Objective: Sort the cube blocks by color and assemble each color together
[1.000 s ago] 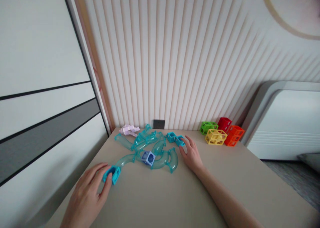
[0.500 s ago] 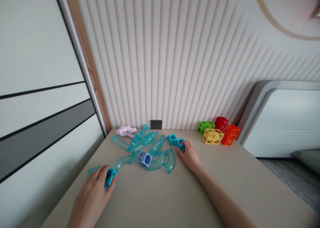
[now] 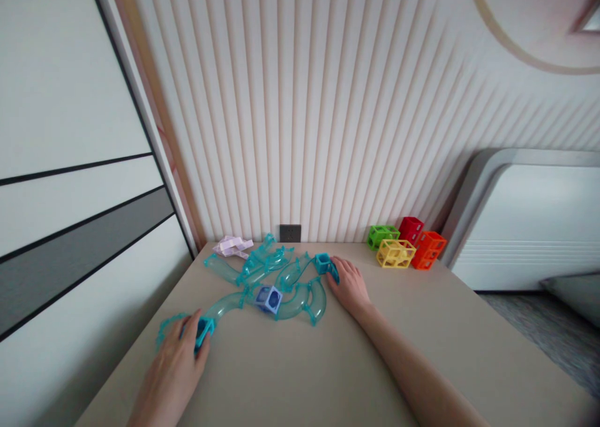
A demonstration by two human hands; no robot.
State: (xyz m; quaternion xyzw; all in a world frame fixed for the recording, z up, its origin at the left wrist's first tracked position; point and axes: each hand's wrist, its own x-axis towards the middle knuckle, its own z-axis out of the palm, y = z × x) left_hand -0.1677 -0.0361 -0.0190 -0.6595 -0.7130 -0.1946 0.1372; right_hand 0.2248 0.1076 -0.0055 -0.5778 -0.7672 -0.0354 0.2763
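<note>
My left hand (image 3: 174,359) is closed round a teal cube block (image 3: 205,331) at the table's front left, thumb on its near side. A clear teal curved tube (image 3: 227,303) reaches from beside this block toward the middle. Farther back, my right hand (image 3: 349,286) has its fingers over another teal cube block (image 3: 334,272), mostly hidden beneath them. Just left of those fingers stands a third teal cube block (image 3: 322,263). Between the hands, a blue-violet cube block (image 3: 269,299) sits among the clear tubes.
Several clear teal tube pieces (image 3: 267,266) lie spread at the back left, near pale lilac pieces (image 3: 233,246). Yellow (image 3: 396,254), green (image 3: 383,237), red (image 3: 411,231) and orange frame blocks (image 3: 428,250) stand at the back right. Behind the table (image 3: 300,377) rises a ribbed wall (image 3: 290,114) with a dark socket (image 3: 290,233).
My right hand's fingers have moved over their teal block, covering more of it. The left hand keeps its grip in nearly the same place. The whole view has shifted slightly.
</note>
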